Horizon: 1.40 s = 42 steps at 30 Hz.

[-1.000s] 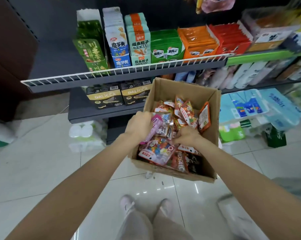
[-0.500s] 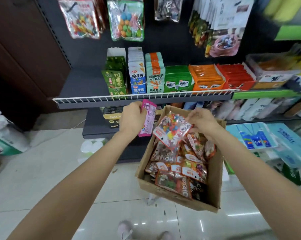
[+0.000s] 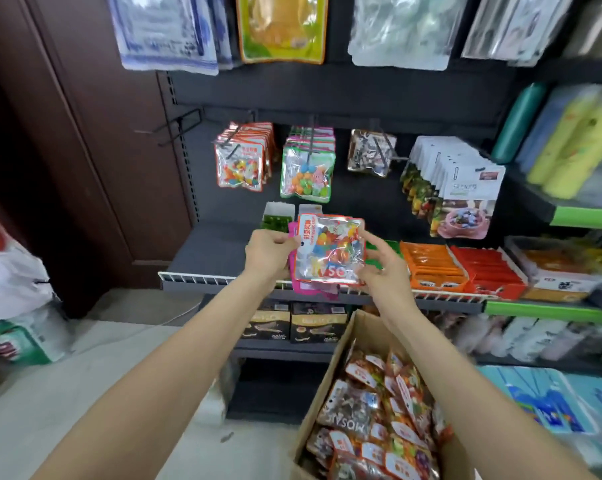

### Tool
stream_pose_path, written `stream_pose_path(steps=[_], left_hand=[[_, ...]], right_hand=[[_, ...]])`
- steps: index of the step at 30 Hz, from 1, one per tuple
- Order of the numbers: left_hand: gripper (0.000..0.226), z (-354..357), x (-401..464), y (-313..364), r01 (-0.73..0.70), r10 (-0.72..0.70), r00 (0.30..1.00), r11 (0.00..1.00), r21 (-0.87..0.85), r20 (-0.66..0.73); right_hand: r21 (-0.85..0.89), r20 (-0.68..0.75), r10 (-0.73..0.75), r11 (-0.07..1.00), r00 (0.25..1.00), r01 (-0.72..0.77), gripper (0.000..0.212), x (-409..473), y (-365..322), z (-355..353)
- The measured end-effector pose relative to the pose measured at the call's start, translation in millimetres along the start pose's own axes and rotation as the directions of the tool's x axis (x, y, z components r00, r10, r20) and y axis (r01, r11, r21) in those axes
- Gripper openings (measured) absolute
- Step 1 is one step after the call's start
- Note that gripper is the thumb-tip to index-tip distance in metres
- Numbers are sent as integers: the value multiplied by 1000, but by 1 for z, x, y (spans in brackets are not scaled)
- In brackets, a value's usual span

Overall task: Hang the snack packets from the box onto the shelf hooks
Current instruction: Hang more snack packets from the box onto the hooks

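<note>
A clear snack packet [image 3: 330, 251] with colourful candies and an orange-red header is raised in front of the shelf. A pink packet [image 3: 308, 288] lies behind it. My left hand [image 3: 270, 252] pinches both packets at their left edge. My right hand [image 3: 384, 268] holds the clear packet's right edge. The cardboard box [image 3: 327, 386] stands low at the right, full of several similar packets. Above, shelf hooks carry hung packets: an orange-red row [image 3: 240, 157], a green-pink row [image 3: 306, 168] and a silver packet [image 3: 370, 152]. An empty hook [image 3: 180, 124] juts out at the left.
A wire-fronted shelf [image 3: 195, 278] below the hooks holds orange [image 3: 431, 261] and red boxes [image 3: 483, 265]. White hanging packs [image 3: 455, 181] fill the right of the panel. A brown door [image 3: 85, 133] stands to the left. White sacks [image 3: 12, 289] sit on the floor.
Both hands rose from the box to shelf height. The clear packet moved against the pink one, so both hands now hold the pair together. My view tilted up to the hooks.
</note>
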<state>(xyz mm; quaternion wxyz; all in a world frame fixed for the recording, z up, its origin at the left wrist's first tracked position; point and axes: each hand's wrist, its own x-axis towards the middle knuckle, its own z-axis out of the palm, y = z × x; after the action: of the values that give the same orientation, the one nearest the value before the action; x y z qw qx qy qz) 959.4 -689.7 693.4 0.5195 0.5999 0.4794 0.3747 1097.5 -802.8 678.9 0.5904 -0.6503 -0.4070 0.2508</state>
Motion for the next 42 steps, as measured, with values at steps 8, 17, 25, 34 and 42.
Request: stream_pose_path(steps=[8, 17, 25, 34, 42], left_hand=[[31, -85, 60, 33, -398, 370, 917, 813, 426, 151], [28, -172, 133, 44, -519, 435, 853, 653, 551, 288], [23, -222, 176, 28, -335, 480, 877, 621, 708, -7], [23, -224, 197, 28, -435, 535, 844, 653, 620, 29], [25, -226, 199, 35, -470, 537, 841, 668, 577, 63]], right_hand=[[10, 38, 63, 998, 997, -64, 50, 61, -45, 70], [-291, 193, -122, 941, 974, 176, 8, 121, -89, 170], [-354, -169, -173, 929, 970, 104, 9, 160, -77, 213], [-438, -294, -241, 894, 925, 94, 16, 175, -74, 236], [-521, -337, -256, 853, 906, 47, 20, 190, -68, 247]])
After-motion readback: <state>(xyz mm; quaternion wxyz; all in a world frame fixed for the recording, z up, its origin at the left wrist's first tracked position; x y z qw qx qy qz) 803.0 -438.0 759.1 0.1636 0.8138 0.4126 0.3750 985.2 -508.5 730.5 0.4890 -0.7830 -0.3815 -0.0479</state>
